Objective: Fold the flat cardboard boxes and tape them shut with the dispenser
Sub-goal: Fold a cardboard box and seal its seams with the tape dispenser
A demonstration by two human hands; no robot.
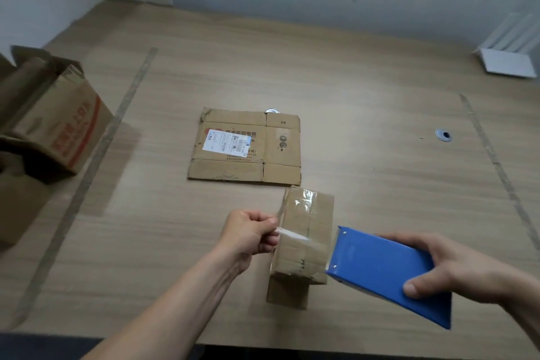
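Clear tape (293,235) pinched in left hand (251,232) fingers; right hand (455,269) grips blue dispenser (385,272).

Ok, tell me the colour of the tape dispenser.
Blue; the dispenser shows best in the head view.

shipping label (227,141) on flat box (247,147), print unreadable
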